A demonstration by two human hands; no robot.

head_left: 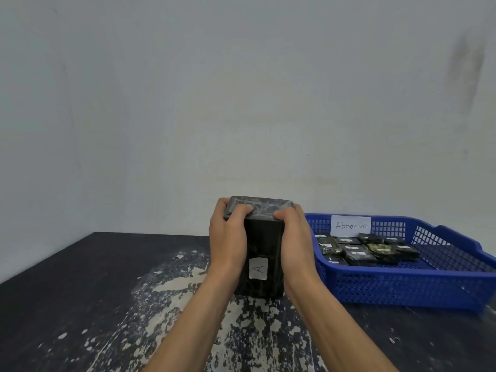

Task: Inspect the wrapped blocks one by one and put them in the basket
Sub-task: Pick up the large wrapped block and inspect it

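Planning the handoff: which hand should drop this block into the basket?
Right hand: it grips the block on the side nearest the basket; the left hand would likely cross over.

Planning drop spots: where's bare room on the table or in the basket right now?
Free: the table left of the left hand gripping the upright block, back to the wall; also the strip in front of the basket. Crowded: the basket's far-left floor, packed with wrapped blocks below the Abnormal label. Its near floor is hidden.
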